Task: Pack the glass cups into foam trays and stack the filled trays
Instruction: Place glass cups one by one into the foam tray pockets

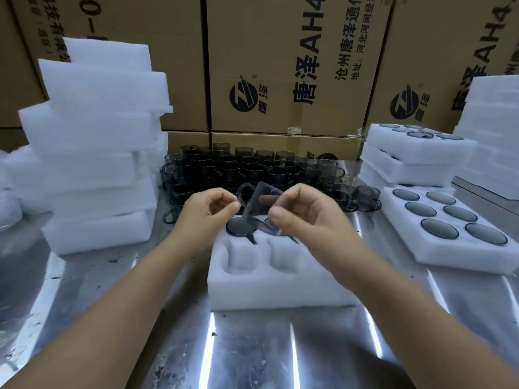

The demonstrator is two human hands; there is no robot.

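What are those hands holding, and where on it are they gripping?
One smoky grey glass cup, tilted: the right hand grips its body near the rim, the left hand pinches at its loop handle.

A single wide-angle camera worn on the person's head looks forward and down across a metal table (252, 357). It sits close to the work. Both forearms enter from the bottom corners, and the left hand (209, 211) and right hand (306, 217) meet at mid-frame on a glass cup (259, 204) above the foam tray (280, 287). The lens bends the edges, so the cardboard boxes (280, 66) behind lean outward. The foam stack (95, 136) and filled trays (449, 254) lie at the side margins.
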